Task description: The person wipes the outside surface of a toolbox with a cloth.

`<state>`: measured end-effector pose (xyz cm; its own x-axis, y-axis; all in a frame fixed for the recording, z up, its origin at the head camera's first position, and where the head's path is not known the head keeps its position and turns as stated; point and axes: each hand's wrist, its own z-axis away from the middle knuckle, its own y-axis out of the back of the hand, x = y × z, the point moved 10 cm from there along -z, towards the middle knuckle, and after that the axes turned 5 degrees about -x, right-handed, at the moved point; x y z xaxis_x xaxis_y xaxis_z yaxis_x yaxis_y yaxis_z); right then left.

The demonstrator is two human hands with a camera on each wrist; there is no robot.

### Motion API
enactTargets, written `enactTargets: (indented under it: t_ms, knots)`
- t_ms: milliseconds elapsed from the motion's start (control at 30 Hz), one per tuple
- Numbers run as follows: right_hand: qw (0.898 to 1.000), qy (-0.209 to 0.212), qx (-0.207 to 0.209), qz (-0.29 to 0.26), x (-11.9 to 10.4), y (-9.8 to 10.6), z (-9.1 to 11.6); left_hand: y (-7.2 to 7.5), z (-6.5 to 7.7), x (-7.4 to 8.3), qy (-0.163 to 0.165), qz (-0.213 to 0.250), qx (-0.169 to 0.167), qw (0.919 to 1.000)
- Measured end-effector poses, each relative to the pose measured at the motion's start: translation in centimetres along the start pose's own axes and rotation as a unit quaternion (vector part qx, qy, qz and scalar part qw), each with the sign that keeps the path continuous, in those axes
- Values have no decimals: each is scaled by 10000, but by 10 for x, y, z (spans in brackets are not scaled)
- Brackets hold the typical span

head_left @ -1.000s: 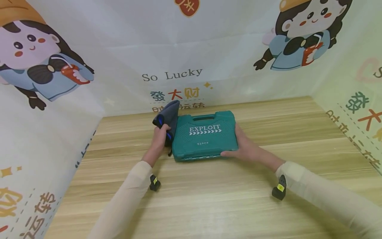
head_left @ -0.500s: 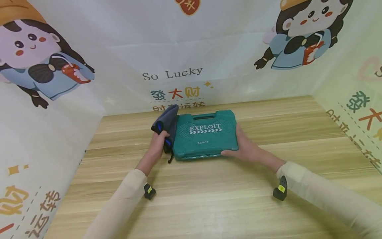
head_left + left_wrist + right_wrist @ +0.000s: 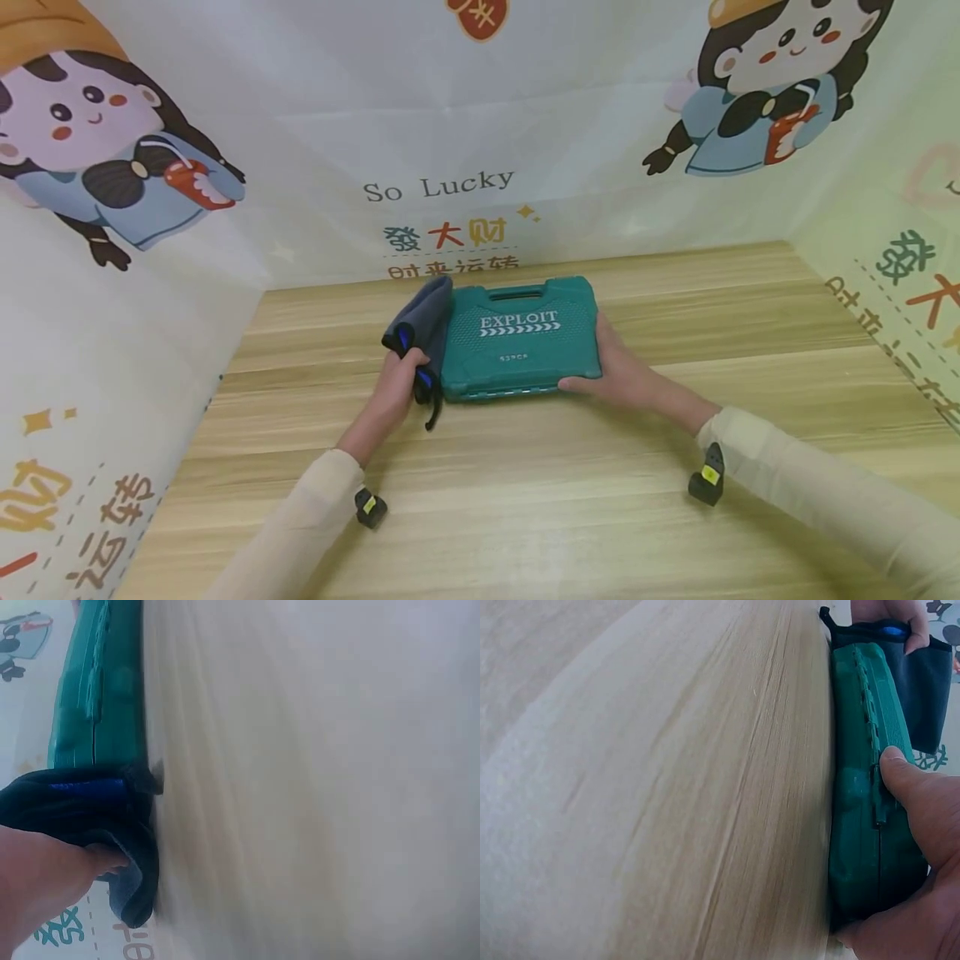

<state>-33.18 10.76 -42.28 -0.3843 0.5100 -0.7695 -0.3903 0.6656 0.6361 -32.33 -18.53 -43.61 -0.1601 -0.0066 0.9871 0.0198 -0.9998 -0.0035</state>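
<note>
A green plastic tool case (image 3: 517, 350) marked EXPLOIT lies on the wooden table, its carry handle toward the back wall. My right hand (image 3: 626, 371) grips its right end, thumb on the front edge; the right wrist view shows that thumb (image 3: 904, 772) along the hinge side. At the case's left end my left hand (image 3: 397, 379) pinches a folded dark grey cloth (image 3: 429, 312) with black edging and blue patches inside. A short black cord end hangs from the cloth. In the left wrist view the cloth (image 3: 135, 877) sits right against the case's end.
A printed cloth backdrop (image 3: 315, 150) with cartoon figures and lettering stands behind and at both sides of the wooden table (image 3: 525, 483). A small black device (image 3: 370, 507) is strapped at the left sleeve, another device (image 3: 707, 475) at the right.
My left hand has come down toward the front edge, drawing the cloth along the case's left end. The right hand and the case have hardly moved.
</note>
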Motion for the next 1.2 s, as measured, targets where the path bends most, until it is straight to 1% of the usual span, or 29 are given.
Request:
enactTargets:
  t_ms: [200,300,433,567,633,700,800,867,933,1000,1100,1167,1200]
  knots:
    - [10000,-21,42,28,-3,1,1,-2,13,-4,-18,97,49,9999]
    - [10000,3,78,25,-3,0,2,-4,19,-7,1,468,6,9989]
    - [9999,68,129,0,-5,-1,3,-7,24,-9,14,1002,-134,9949]
    - [9999,10,104,17,-5,-1,4,-6,27,-8,217,1155,-240,9928]
    - [9999,-101,25,65,-3,-1,3,-6,26,-6,356,1195,-313,9917]
    - [9992,-341,-112,170,1,0,4,-4,26,-4,467,1150,-365,9916]
    - [9971,-668,-258,272,4,5,4,-1,23,3,533,1118,-326,9918]
    - [9963,-773,-217,311,1,11,3,1,22,10,502,1111,-235,9923]
    - [9972,-708,-65,250,-7,18,1,1,21,20,410,1125,-132,9927]
    - [9983,-564,83,142,-19,23,-1,-1,20,32,286,1080,-37,9937]
    - [9990,-358,157,-196,-36,20,-3,-15,21,50,119,960,-45,9953]
    - [9973,-148,75,-715,-48,12,-7,-30,20,58,43,799,-80,9968]
    - [9947,-57,16,-1026,-53,7,-9,-38,20,61,-20,734,-118,9972]
